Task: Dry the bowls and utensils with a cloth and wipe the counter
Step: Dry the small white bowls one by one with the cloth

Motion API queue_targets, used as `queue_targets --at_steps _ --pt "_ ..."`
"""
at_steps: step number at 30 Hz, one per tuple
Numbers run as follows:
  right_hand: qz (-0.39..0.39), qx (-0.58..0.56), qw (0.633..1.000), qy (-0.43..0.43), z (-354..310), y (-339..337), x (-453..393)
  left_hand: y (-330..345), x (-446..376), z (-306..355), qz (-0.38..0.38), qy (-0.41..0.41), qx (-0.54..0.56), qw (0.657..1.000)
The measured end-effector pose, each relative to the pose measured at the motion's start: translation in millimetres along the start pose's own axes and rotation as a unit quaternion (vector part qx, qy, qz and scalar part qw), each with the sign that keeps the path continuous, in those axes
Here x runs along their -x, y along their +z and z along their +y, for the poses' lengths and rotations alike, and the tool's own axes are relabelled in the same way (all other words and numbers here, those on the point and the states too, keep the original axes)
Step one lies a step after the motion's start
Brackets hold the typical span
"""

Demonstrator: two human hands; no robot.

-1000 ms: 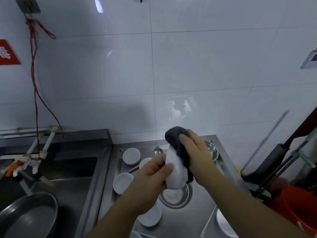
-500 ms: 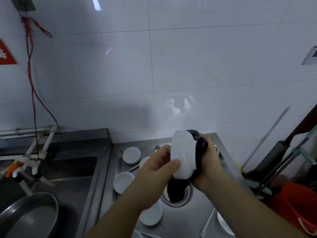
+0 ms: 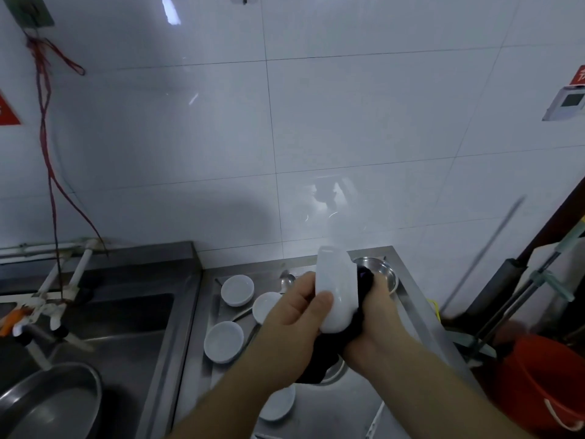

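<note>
Above the steel counter [image 3: 354,403], my left hand [image 3: 297,315] grips a white bowl [image 3: 337,288] held on edge, thumb on its outer face. My right hand [image 3: 378,315] holds a dark cloth [image 3: 319,359] against the bowl's far side; the cloth hangs down below both hands. Three small white bowls [image 3: 237,289] [image 3: 265,307] [image 3: 223,341] sit on the counter left of my hands, and another white bowl [image 3: 278,405] lies under my left forearm. A spoon [image 3: 286,279] lies near the back.
A steel bowl [image 3: 384,274] stands at the counter's back right, partly behind my hands. To the left lies a sink [image 3: 126,327] with a large steel basin [image 3: 47,403] and a tap [image 3: 47,308]. A red bucket [image 3: 547,381] and mop handles [image 3: 519,299] stand on the right.
The cloth moved from over the bowl's top to behind and beneath it. My right hand dropped to the bowl's lower right, and the bowl turned its white outer face toward me.
</note>
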State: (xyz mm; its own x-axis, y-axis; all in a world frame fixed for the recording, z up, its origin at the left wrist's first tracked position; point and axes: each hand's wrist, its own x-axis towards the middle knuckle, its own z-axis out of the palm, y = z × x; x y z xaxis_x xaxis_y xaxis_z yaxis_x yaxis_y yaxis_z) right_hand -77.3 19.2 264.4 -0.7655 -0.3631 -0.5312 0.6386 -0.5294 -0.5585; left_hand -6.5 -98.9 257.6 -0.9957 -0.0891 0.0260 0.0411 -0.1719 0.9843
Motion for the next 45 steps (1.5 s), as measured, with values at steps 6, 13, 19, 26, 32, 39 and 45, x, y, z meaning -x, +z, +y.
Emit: queue_targets --at_steps 6,13,19,26,32,39,45 --pt "-0.008 0.036 0.998 -0.040 -12.8 -5.0 0.7 -7.0 0.5 2.9 -0.047 -0.044 0.014 0.998" --pt "0.021 0.067 0.996 -0.055 -15.2 7.7 2.5 -17.4 -8.8 3.0 -0.020 -0.041 0.117 0.992" --pt "0.033 0.045 0.998 -0.027 3.4 10.4 5.6 -8.4 -5.0 -13.0 0.012 0.087 -0.155 0.984" --pt "0.032 0.038 0.994 -0.096 -3.3 9.6 5.4 -8.7 -9.7 0.7 0.006 0.023 -0.011 1.000" --pt "0.066 0.010 0.986 -0.150 4.0 11.6 7.5 -10.5 -14.8 -6.7 0.068 0.042 -0.063 0.995" --pt "0.037 0.051 0.977 -0.202 28.7 7.9 22.0 -8.1 -19.2 -10.5 0.063 0.103 -0.222 0.968" --pt "0.031 0.230 0.918 -0.322 17.4 4.2 15.9 -12.5 -10.1 -12.2 -0.014 0.094 -0.281 0.955"
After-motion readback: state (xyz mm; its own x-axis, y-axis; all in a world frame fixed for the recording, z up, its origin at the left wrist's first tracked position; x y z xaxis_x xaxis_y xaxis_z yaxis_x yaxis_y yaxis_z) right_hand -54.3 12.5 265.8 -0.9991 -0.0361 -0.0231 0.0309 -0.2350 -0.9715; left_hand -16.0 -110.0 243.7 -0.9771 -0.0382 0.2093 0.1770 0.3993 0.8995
